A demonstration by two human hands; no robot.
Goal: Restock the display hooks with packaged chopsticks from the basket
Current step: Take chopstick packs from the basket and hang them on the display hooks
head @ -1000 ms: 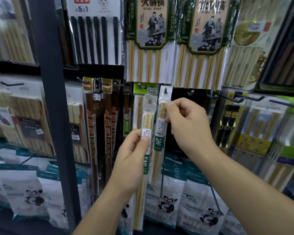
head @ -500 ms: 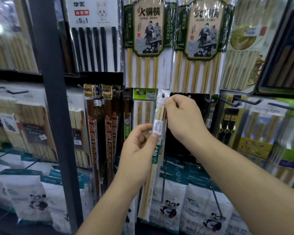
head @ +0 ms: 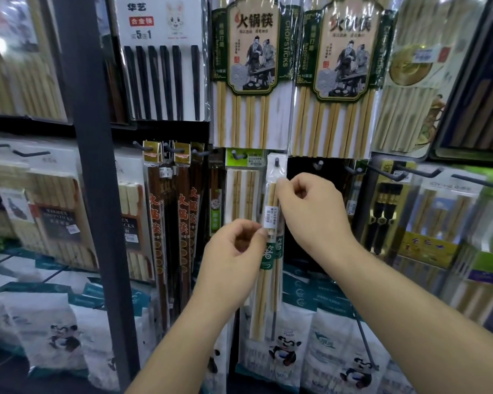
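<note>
Pinching chopstick pack [head: 268, 282] near top with right hand [head: 310, 214], at price label [head: 269, 216] with left hand [head: 234, 251]. Threaded onto hook [head: 276, 161] in middle of rack [head: 299, 172], by look of it. Nearly hung; only letting go left. No basket in view, so remaining stock unknowable.

1. narrow chopstick pack [head: 271, 280] hangs on a hook [head: 276, 161], middle row of the rack.
2. right hand [head: 310, 214] pinches it high up from the right, left hand [head: 234, 251] pinches its left edge lower down.
3. wider pack [head: 241, 194] hangs just left of it, upright post [head: 91, 194] further left.
4. more packs [head: 248, 115] in the row above, bags [head: 285, 354] below.
</note>
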